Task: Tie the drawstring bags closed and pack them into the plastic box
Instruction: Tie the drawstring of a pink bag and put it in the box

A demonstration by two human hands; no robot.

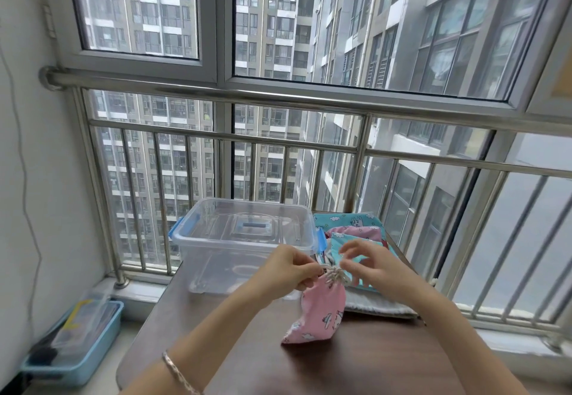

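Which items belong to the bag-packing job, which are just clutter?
Job: pink bag, pinched at its neck by left hand and right hand; plastic box; pile of bags beside it.
Lying about: blue tray on the floor; wall cable.

Cinched pink bag (318, 311) beside clear box (244, 239)

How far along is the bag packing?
Done: nothing packed; the clear plastic box shows no bags inside. In hand: the left hand and right hand pinch the gathered neck of the pink printed drawstring bag. Left: the teal and pink fabric bags piled right of the box.
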